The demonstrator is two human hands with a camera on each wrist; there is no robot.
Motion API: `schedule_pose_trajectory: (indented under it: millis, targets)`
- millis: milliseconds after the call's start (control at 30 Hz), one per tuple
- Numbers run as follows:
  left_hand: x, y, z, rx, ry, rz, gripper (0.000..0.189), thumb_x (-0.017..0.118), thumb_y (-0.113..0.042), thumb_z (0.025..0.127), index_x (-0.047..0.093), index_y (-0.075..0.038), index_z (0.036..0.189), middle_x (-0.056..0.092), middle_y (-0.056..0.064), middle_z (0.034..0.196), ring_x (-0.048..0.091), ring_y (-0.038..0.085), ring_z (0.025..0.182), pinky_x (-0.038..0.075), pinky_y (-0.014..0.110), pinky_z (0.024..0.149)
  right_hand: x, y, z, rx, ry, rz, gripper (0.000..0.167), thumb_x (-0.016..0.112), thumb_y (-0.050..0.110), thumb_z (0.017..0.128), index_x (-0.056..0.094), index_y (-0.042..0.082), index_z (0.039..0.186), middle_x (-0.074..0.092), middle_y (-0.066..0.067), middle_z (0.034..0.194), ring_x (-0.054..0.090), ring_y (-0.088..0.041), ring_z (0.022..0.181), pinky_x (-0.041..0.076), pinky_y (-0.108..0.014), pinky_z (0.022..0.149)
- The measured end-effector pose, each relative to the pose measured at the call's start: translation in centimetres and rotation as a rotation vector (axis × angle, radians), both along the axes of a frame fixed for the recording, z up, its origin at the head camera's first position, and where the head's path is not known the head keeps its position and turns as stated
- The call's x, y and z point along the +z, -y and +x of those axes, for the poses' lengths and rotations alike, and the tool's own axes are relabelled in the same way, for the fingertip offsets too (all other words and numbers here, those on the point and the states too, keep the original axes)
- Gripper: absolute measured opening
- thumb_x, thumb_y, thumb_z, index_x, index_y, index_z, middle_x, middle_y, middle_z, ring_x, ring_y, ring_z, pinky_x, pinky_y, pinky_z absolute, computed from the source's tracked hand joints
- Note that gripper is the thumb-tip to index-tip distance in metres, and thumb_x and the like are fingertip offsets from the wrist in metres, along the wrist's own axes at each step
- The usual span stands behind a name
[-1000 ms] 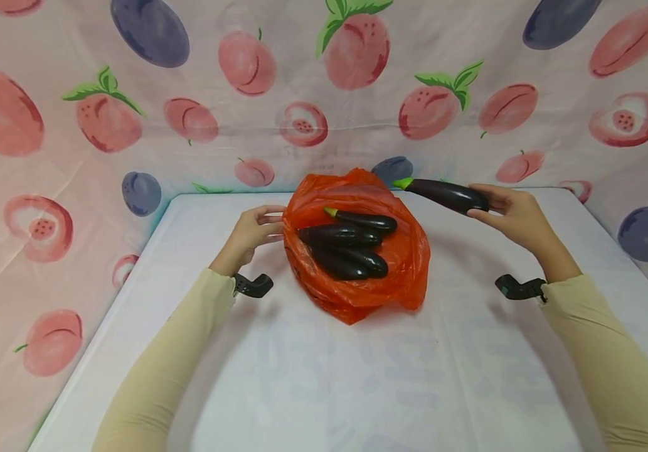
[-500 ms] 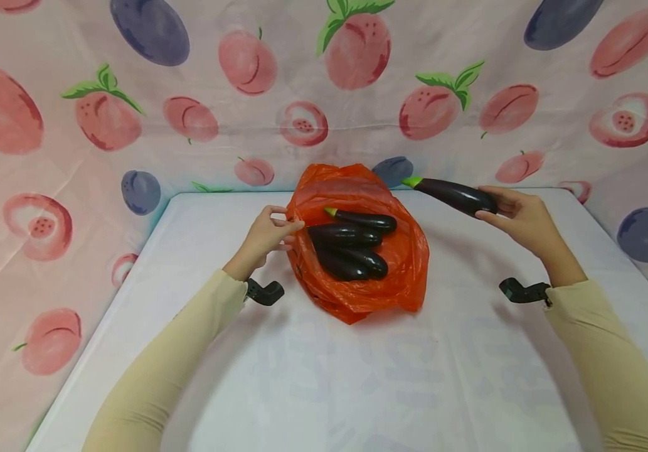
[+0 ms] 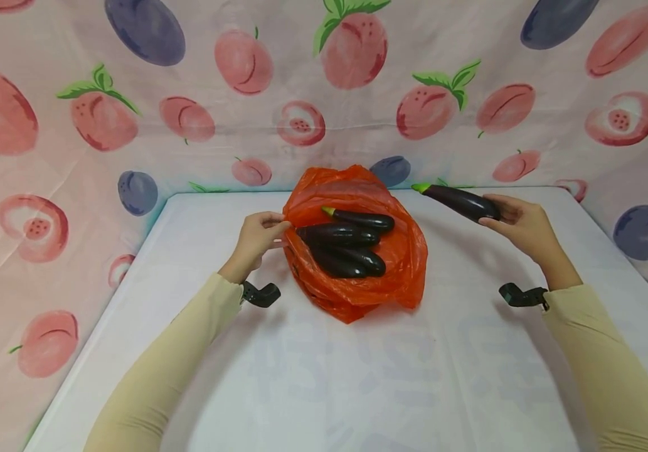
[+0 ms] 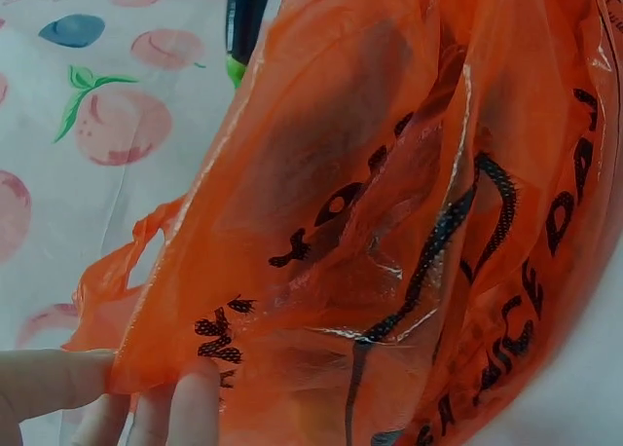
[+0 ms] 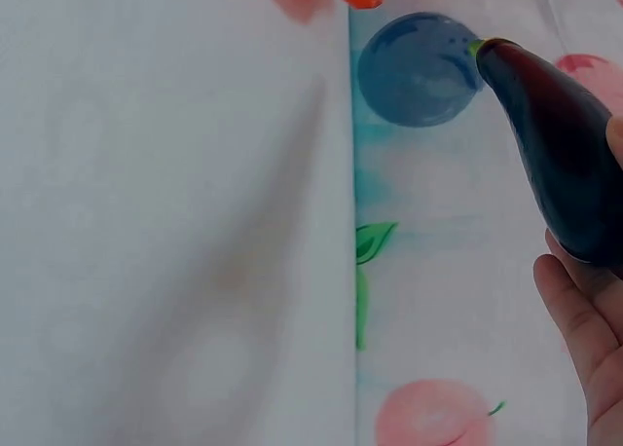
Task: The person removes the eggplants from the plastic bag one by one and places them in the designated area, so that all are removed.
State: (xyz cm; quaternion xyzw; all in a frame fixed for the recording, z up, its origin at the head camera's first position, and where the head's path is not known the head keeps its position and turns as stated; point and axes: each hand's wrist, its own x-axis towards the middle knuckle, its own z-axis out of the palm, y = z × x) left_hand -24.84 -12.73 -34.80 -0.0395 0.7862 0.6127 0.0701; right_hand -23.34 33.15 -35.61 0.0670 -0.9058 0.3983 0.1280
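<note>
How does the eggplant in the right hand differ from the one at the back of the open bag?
The held eggplant is gripped by the right hand; the back eggplant lies in the orange-red bag. The held eggplant's green cap looks brighter than the back eggplant's yellowish cap. The held eggplant appears bigger than the back eggplant, though it may be nearer the camera. Both are dark, glossy and point their caps toward the head picture's left.

This looks like a staged tabletop set, with fruit-printed cloth surrounding a white table.
</note>
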Motion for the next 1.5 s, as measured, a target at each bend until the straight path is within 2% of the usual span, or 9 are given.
schedule_pose_trajectory:
  millis: [433, 500, 733, 933, 1167, 1233, 1300, 1400, 1500]
  targets:
    - [-0.2, 0.1, 0.3, 0.051, 0.048, 0.113, 0.033, 0.058, -0.015, 0.093, 0.057, 0.005, 0.12, 0.062, 0.009, 0.103, 0.063, 0.005, 0.075, 0.056, 0.033, 0.084, -2.9, -0.6, -0.7, -0.07, -0.001, -0.012, 0.049, 0.074, 0.02, 0.081, 0.059, 0.002, 0.123, 0.058, -0.026, 0.119, 0.047, 0.029, 0.078, 0.04, 0.006, 0.069]
    - [-0.2, 0.1, 0.2, 0.054, 0.056, 0.13, 0.034, 0.058, -0.015, 0.093, 0.057, 0.005, 0.12, 0.062, 0.006, 0.1, 0.063, 0.005, 0.076, 0.056, 0.032, 0.083, -3.3, -0.6, -0.8, -0.077, -0.003, -0.016, 0.048, 0.074, 0.02, 0.08, 0.059, 0.002, 0.123, 0.062, -0.019, 0.118, 0.048, 0.029, 0.078, 0.041, 0.005, 0.068]
    - [-0.4, 0.1, -0.1, 0.063, 0.079, 0.163, 0.035, 0.058, -0.014, 0.093, 0.056, 0.005, 0.121, 0.061, 0.003, 0.096, 0.063, 0.004, 0.077, 0.057, 0.027, 0.079, -3.8, -0.4, -0.9, -0.064, -0.009, -0.023, 0.05, 0.072, 0.018, 0.082, 0.056, -0.005, 0.123, 0.055, -0.032, 0.119, 0.044, 0.031, 0.076, 0.038, 0.006, 0.067]
    - [-0.4, 0.2, -0.1, 0.053, 0.104, 0.18, 0.035, 0.057, -0.015, 0.093, 0.055, 0.004, 0.123, 0.059, 0.003, 0.098, 0.062, 0.006, 0.079, 0.054, 0.032, 0.086, -4.3, -0.4, -1.2, -0.069, 0.017, 0.011, 0.05, 0.071, 0.02, 0.084, 0.056, -0.006, 0.124, 0.056, -0.031, 0.121, 0.04, 0.031, 0.076, 0.035, 0.008, 0.067]
    - [-0.7, 0.8, -0.2, 0.01, 0.136, 0.2, 0.033, 0.058, -0.014, 0.093, 0.055, 0.005, 0.12, 0.061, -0.003, 0.088, 0.062, 0.007, 0.077, 0.058, 0.023, 0.075, -4.2, 0.0, -1.4, -0.073, 0.036, 0.046, 0.052, 0.071, 0.024, 0.083, 0.056, -0.004, 0.125, 0.055, -0.03, 0.123, 0.04, 0.029, 0.079, 0.034, 0.008, 0.067]
    - [-0.8, 1.0, -0.3, -0.011, 0.139, 0.198, 0.034, 0.058, -0.014, 0.093, 0.055, 0.006, 0.12, 0.061, -0.004, 0.086, 0.062, 0.007, 0.077, 0.058, 0.024, 0.077, -4.1, 0.2, -1.5, -0.079, 0.039, 0.067, 0.051, 0.072, 0.023, 0.083, 0.057, -0.004, 0.124, 0.056, -0.03, 0.123, 0.053, 0.019, 0.085, 0.033, 0.008, 0.066]
    - [-1.0, 1.1, -0.4, -0.024, 0.137, 0.188, 0.033, 0.058, -0.015, 0.093, 0.055, 0.006, 0.119, 0.061, -0.004, 0.086, 0.063, 0.007, 0.078, 0.057, 0.026, 0.08, -4.1, 0.4, -1.6, -0.081, 0.047, 0.088, 0.051, 0.071, 0.023, 0.084, 0.056, -0.004, 0.124, 0.056, -0.03, 0.123, 0.065, -0.003, 0.095, 0.033, 0.008, 0.066]
    - [-1.2, 1.3, -0.4, -0.04, 0.123, 0.179, 0.032, 0.059, -0.016, 0.092, 0.057, 0.005, 0.117, 0.062, -0.004, 0.087, 0.063, 0.008, 0.08, 0.057, 0.029, 0.084, -4.0, 0.8, -1.6, -0.086, 0.059, 0.122, 0.051, 0.071, 0.023, 0.084, 0.056, -0.004, 0.125, 0.055, -0.03, 0.124, 0.061, -0.037, 0.108, 0.042, 0.002, 0.07]
    - [-1.1, 1.4, -0.2, -0.056, 0.103, 0.199, 0.03, 0.062, -0.018, 0.091, 0.061, 0.003, 0.112, 0.063, -0.002, 0.089, 0.063, 0.01, 0.081, 0.057, 0.029, 0.084, -4.0, 1.1, -1.7, -0.087, 0.062, 0.156, 0.052, 0.07, 0.023, 0.085, 0.055, -0.005, 0.126, 0.055, -0.03, 0.125, 0.058, -0.044, 0.109, 0.055, -0.025, 0.082]
